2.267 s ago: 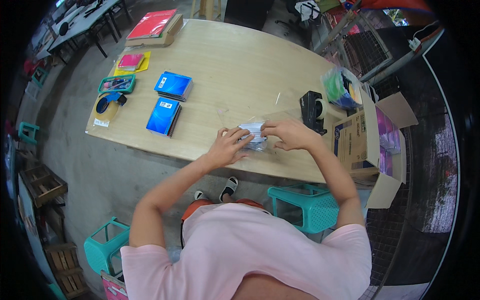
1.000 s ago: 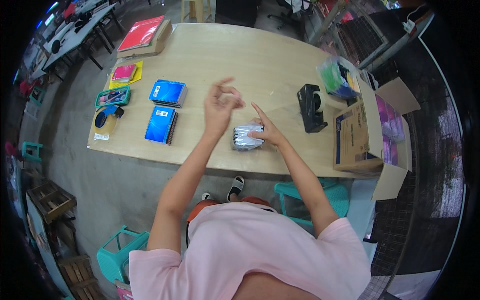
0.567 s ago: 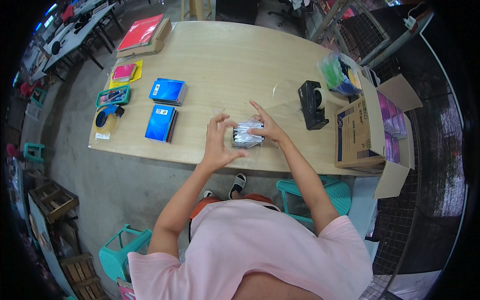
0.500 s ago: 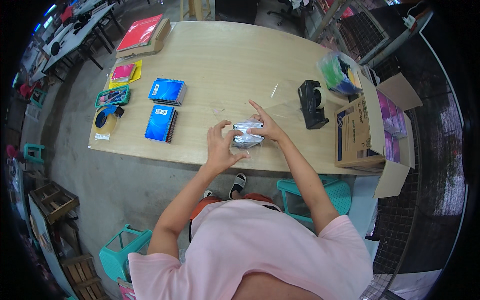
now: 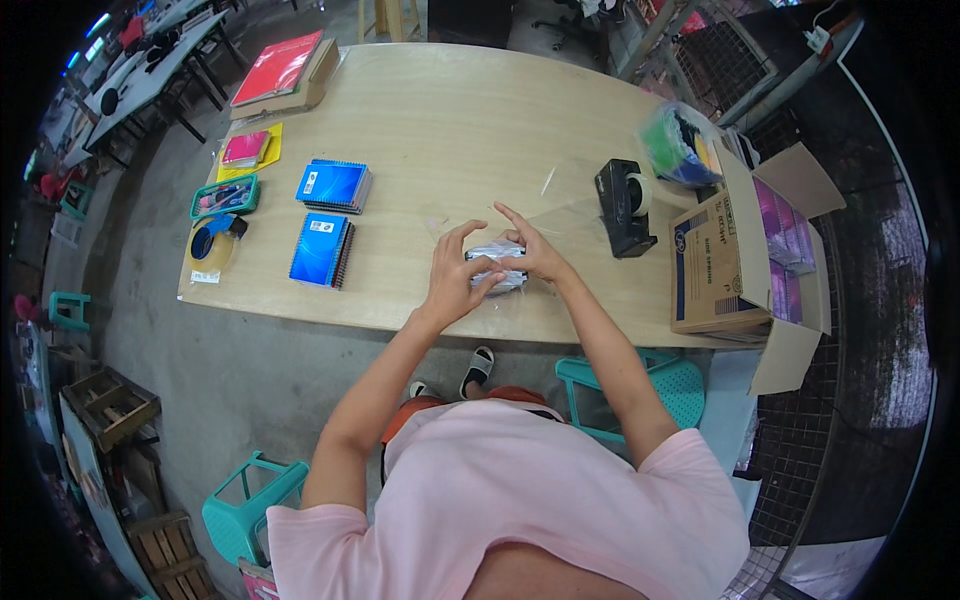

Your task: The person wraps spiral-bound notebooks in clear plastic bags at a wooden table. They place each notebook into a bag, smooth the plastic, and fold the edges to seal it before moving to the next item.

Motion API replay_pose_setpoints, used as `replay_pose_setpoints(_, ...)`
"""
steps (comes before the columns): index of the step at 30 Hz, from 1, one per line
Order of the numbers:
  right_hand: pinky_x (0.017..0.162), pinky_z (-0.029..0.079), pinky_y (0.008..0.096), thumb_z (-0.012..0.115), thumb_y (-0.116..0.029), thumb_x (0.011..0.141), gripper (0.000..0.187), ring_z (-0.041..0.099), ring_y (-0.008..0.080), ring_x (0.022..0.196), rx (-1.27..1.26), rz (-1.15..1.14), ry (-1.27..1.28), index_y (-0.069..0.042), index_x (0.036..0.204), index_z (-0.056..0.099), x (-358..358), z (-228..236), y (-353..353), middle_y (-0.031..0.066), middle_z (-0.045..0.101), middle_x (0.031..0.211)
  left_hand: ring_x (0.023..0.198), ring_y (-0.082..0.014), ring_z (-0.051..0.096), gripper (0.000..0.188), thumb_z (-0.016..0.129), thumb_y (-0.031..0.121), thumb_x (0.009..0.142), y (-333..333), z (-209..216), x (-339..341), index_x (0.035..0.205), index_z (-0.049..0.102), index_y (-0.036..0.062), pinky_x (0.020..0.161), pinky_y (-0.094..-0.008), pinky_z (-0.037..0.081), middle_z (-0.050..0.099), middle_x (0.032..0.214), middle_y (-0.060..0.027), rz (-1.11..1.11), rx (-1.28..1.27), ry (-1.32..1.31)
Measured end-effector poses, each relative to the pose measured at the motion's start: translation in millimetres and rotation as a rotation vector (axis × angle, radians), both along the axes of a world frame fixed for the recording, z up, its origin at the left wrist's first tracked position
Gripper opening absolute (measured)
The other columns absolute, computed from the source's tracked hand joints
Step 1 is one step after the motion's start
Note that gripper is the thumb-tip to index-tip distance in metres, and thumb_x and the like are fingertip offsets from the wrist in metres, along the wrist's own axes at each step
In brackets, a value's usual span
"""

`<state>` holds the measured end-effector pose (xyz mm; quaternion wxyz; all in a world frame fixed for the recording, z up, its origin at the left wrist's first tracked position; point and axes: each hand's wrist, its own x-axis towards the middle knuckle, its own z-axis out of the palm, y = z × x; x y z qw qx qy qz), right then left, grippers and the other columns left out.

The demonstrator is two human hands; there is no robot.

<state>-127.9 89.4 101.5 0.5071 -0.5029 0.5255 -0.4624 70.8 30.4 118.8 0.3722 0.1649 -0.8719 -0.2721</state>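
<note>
A small whitish block-like bundle in clear plastic (image 5: 512,280) rests near the table's front edge, its dark corners showing. What is inside cannot be made out. My left hand (image 5: 458,278) is at its left side, curled, thumb and fingertips pressing on the wrap. From the right, my right hand (image 5: 541,256) grips the bundle with the thumb on top and the index finger stretched away. To the left lie two stacks of blue spiral notebooks (image 5: 335,184), the nearer stack (image 5: 319,250) set slightly apart from the farther one.
A black tape dispenser (image 5: 624,210) stands right of my hands, beside an open carton (image 5: 722,262) of purple packs. Along the left edge are a tape roll (image 5: 212,248), a green tray (image 5: 226,196), pink pads (image 5: 246,149) and a red folder (image 5: 282,68). Green stools (image 5: 672,392) stand below.
My left hand has closed in on the bundle, its thumb moving up from below onto the plastic. My right hand keeps its hold, nearly unmoved.
</note>
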Motion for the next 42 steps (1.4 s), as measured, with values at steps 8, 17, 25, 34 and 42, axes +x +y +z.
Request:
replay_pose_setpoints(8,0.097,0.041,0.0311,0.073,-0.007,0.073,0.099,0.054,0.0203,0.111,-0.219,-0.214,-0.228,-0.012,0.152,0.015,0,-22,20,0.0142,0.056,0.114,0.095,-0.0284,0.059,0.014,0.075,0.013,0.075,2,-6,-13,0.073,0.068,0.0008,0.079,-0.0355,0.048,0.051,0.121,-0.0168,-0.016,0.437,0.012)
replay_pose_setpoints(17,0.093,0.044,0.0302,0.07,-0.004,0.073,0.09,0.057,0.0195,0.103,-0.138,-0.404,-0.197,-0.007,0.149,0.022,28,-27,32,0.0121,0.056,0.109,0.104,-0.0234,0.057,0.055,0.077,0.008,0.07,12,-7,-17,0.119,0.054,0.0034,0.087,-0.0346,0.048,0.055,0.113,-0.0119,0.185,0.636,0.256)
replay_pose_setpoints(25,0.088,0.046,0.0295,0.069,-0.001,0.073,0.033,0.057,0.0172,0.099,-0.245,-0.335,0.081,-0.008,0.106,0.07,21,-22,20,0.0078,0.059,0.108,0.103,-0.0193,0.056,0.049,0.072,-0.004,0.069,3,-43,-12,0.116,0.06,0.003,0.092,-0.0294,0.043,0.061,0.1,-0.0101,-0.044,1.009,0.296)
replay_pose_setpoints(34,0.099,0.041,0.0395,0.068,-0.003,0.068,0.024,0.052,0.0277,0.114,-0.455,-0.321,0.589,-0.012,0.089,0.075,-6,28,61,0.0089,0.06,0.12,0.099,-0.0238,0.06,0.017,0.072,-0.005,0.066,12,-42,-11,0.08,0.074,0.0039,0.085,-0.0333,0.045,0.062,0.095,-0.0124,0.093,0.834,0.237)
replay_pose_setpoints(42,0.08,0.048,0.0404,0.075,-0.03,0.077,0.04,0.059,0.0242,0.103,0.709,-1.12,0.324,0.001,0.101,0.069,-212,11,119,0.0132,0.064,0.103,0.103,-0.0249,0.059,0.02,0.07,-0.01,0.066,28,-37,-13,0.08,0.074,0.0034,0.086,-0.0333,0.046,0.059,0.093,-0.0108,0.129,0.866,0.28)
